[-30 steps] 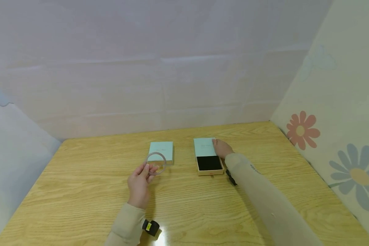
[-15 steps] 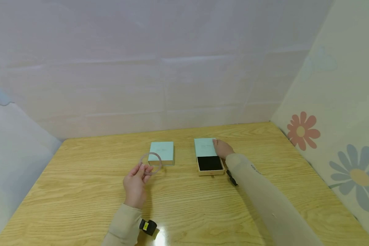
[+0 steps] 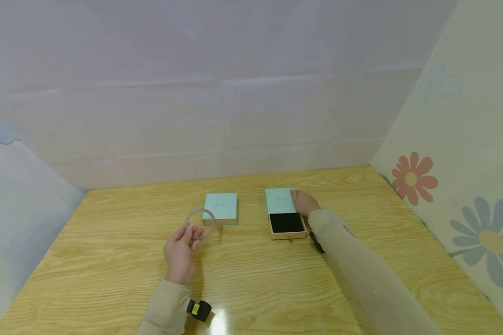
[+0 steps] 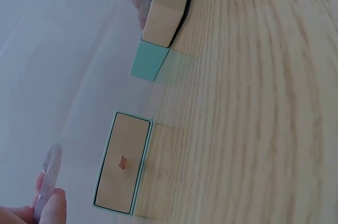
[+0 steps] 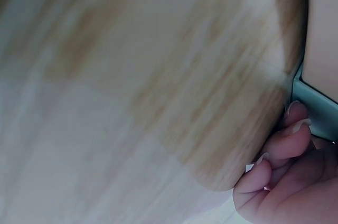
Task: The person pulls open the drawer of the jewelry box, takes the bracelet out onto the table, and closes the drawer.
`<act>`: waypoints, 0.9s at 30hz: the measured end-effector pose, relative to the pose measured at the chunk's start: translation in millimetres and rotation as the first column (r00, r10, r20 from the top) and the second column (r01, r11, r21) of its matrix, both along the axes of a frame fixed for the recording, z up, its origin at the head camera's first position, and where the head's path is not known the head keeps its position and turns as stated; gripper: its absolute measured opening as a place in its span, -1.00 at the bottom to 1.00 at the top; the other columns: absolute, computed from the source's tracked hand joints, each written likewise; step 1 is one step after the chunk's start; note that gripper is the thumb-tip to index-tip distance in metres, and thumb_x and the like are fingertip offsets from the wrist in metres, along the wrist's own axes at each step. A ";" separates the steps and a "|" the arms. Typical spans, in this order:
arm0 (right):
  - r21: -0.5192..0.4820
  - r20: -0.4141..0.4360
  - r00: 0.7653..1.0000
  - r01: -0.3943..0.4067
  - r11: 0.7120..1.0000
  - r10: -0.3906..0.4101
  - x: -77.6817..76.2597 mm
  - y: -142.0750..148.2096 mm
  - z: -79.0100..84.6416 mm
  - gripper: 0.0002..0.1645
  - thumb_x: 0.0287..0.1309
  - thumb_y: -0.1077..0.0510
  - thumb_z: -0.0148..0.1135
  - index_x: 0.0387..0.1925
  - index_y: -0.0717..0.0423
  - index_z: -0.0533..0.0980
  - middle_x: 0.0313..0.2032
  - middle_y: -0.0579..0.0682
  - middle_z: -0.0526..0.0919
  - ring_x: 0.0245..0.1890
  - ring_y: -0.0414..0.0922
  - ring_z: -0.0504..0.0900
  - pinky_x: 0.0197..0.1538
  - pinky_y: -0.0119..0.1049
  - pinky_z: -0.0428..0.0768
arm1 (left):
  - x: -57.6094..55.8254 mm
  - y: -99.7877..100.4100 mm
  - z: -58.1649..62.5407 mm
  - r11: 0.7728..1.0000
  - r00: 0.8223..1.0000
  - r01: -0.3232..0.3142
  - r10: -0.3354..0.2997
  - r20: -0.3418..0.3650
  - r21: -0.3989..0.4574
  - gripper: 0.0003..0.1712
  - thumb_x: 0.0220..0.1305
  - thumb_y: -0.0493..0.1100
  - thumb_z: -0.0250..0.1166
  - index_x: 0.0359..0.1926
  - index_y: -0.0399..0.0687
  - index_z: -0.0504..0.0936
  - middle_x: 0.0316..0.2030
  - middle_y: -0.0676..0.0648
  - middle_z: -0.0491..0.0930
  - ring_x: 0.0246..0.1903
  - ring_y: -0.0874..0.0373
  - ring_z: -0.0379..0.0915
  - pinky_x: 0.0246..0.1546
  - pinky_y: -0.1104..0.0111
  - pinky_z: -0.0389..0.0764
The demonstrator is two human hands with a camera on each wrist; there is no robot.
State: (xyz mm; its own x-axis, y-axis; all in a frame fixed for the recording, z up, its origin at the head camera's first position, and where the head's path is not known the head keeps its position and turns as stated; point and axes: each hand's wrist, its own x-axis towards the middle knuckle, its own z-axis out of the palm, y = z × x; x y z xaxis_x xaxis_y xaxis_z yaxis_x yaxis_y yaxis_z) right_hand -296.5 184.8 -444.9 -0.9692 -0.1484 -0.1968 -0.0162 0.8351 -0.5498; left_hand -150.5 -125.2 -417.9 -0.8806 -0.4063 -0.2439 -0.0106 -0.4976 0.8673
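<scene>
The bangle [image 4: 51, 168] looks smooth and translucent; the left box [image 3: 220, 205] and right box [image 3: 280, 202], matt card; the black pad [image 3: 286, 223], dull. The wood-grained table [image 3: 255, 279] shines near.

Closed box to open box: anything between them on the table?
No, in the head view only bare wood-grain tabletop shows between the closed box and the open box.

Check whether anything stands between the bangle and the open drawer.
Nothing visible does: from bangle to drawer, only wooden tabletop lies below. The closed gift box sits behind the bangle, and the right grip holds the drawer's sleeve from the right.
</scene>
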 end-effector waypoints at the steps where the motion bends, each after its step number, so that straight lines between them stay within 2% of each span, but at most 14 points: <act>1: 0.001 -0.001 1.000 0.001 1.000 -0.001 -0.1 0.1 -0.4 -0.30 0.56 0.01 -0.55 0.27 0.50 0.26 0.26 0.40 0.34 0.26 0.28 0.33 0.29 0.12 0.30 | 0.6 -0.4 0.1 1.000 1.000 0.000 0.000 -0.004 0.005 -0.58 0.47 -0.37 -0.01 0.22 -0.61 0.24 -0.39 -0.05 0.59 -0.39 0.27 0.66 -0.19 0.50 0.62; 10: -0.004 0.004 1.000 -0.001 1.000 0.001 3.2 1.3 2.0 -0.30 0.56 0.01 -0.56 0.29 0.50 0.23 0.27 0.40 0.33 0.25 0.27 0.34 0.30 0.11 0.29 | 2.3 -5.3 0.2 1.000 1.000 -0.004 0.004 0.005 0.002 -0.57 0.47 -0.35 -0.01 0.23 -0.60 0.23 -0.38 -0.03 0.58 -0.38 0.28 0.65 -0.18 0.52 0.61; 18: 0.001 0.010 1.000 0.005 1.000 -0.005 4.5 2.3 3.9 -0.30 0.56 0.00 -0.57 0.32 0.50 0.20 0.31 0.39 0.28 0.31 0.28 0.26 0.33 0.11 0.24 | 2.9 -9.5 1.3 0.999 1.000 0.000 0.000 -0.003 0.037 -0.51 0.48 -0.35 -0.03 0.29 -0.61 0.16 -0.38 -0.03 0.57 -0.39 0.27 0.64 -0.20 0.53 0.61; 27: 0.006 0.007 1.000 0.009 1.000 -0.009 3.9 3.6 3.2 -0.29 0.56 0.00 -0.57 0.32 0.52 0.20 0.31 0.39 0.28 0.31 0.28 0.27 0.33 0.11 0.24 | 3.3 -12.0 -0.1 1.000 0.999 -0.011 0.011 0.030 0.004 -0.60 0.48 -0.35 -0.03 0.22 -0.56 0.25 -0.41 0.01 0.59 -0.39 0.30 0.64 -0.29 0.58 0.60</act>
State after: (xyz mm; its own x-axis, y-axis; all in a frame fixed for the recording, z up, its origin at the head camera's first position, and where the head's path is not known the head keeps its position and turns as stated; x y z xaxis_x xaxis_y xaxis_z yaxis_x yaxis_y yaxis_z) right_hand -292.6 188.4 -441.7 -0.9690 -0.1381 -0.2047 -0.0044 0.8384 -0.5450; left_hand -147.2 -137.2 -418.0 -0.8683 -0.4149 -0.2719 -0.0312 -0.5013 0.8647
